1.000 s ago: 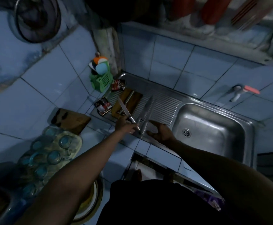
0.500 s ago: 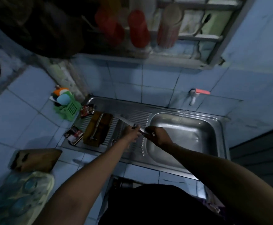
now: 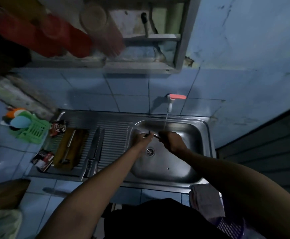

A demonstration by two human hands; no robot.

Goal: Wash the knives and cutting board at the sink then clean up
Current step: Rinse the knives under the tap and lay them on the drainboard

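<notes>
Gripping one knife [image 3: 153,134] between them, the left hand [image 3: 143,139] and right hand [image 3: 171,141] curl round it under the tap's [image 3: 171,101] thin stream, above the sink basin [image 3: 189,169]. Left of the fingers, two more knives [image 3: 95,149] lie on the drainboard [image 3: 116,140], the wooden cutting board [image 3: 70,149] beyond them.

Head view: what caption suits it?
Both hands, left and right, hold a knife under the running tap over the sink.

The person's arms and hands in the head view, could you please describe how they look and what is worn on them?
Both forearms are bare, with no sleeves showing. The left hand and right hand wear no gloves, and no watch, ring or bracelet can be made out in the dim light. A dark garment covers the torso below.
</notes>
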